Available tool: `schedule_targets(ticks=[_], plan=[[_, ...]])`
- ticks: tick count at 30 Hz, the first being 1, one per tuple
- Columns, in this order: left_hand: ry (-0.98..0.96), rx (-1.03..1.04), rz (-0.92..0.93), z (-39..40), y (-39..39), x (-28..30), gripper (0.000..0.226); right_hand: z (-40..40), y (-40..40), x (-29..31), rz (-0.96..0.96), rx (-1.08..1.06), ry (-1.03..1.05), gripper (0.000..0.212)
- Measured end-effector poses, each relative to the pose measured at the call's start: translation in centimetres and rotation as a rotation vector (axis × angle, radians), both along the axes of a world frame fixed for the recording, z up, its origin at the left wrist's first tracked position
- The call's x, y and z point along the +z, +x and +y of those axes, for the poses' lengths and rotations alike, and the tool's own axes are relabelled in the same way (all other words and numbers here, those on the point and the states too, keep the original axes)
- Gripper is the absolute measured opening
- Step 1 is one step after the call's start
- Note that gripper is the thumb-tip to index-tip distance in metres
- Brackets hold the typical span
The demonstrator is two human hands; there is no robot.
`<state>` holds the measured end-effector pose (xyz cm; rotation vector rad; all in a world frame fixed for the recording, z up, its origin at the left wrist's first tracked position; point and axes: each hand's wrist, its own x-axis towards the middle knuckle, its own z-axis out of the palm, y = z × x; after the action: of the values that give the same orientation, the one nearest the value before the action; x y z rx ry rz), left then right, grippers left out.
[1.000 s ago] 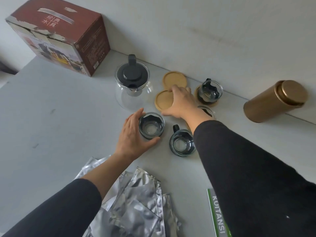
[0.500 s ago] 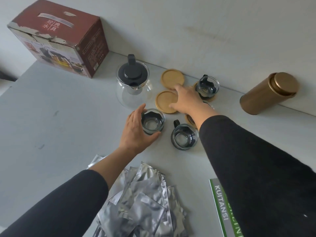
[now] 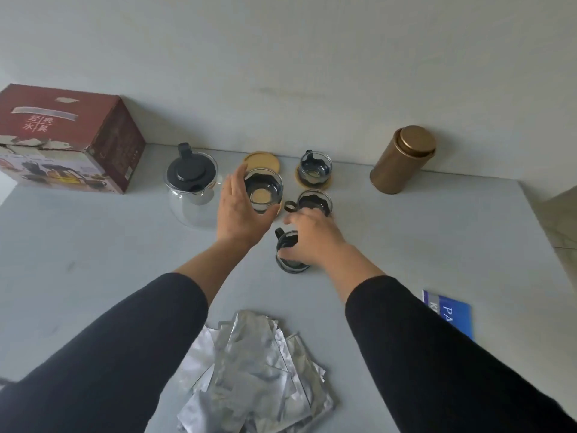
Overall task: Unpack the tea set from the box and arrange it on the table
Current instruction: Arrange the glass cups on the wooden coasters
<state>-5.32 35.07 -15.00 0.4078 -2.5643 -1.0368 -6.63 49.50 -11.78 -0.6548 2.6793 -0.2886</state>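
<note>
Left hand (image 3: pixel 237 210) wraps its fingers round a glass cup (image 3: pixel 263 190), held over a bamboo coaster (image 3: pixel 261 159) just beyond the fingertips; whether the cup touches it, hard to tell. Right hand (image 3: pixel 315 237) curls its fingers over a second cup (image 3: pixel 288 254) standing on the grey surface (image 3: pixel 93 245). Just past those fingers, a third cup (image 3: pixel 313 203); further back, a fourth (image 3: pixel 314 168) on its coaster. The teapot (image 3: pixel 191 185) stands outside the left hand, the box (image 3: pixel 67 139) well beyond it. Gold tin (image 3: pixel 402 159) far right; foil packets (image 3: pixel 253 376) near the sleeves.
</note>
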Motion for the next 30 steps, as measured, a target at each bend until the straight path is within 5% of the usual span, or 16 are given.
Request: schedule_targets(ticks=[5, 19, 30], plan=[[0.033, 0.015, -0.033, 0.1, -4.0, -0.2, 0.088, 0.4, 1.1, -1.4, 0.026, 0.123, 0.091, 0.083], [0.256, 0.146, -0.2, -1.2, -12.0, -2.7, 0.093, 0.5, 0.1, -2.7, 0.031, 0.172, 0.05, 0.071], [0.218, 0.138, -0.245, -1.4, -12.8, -3.2, 0.088, 0.3, -0.4, -2.7, 0.014, 0.185, 0.032, 0.071]])
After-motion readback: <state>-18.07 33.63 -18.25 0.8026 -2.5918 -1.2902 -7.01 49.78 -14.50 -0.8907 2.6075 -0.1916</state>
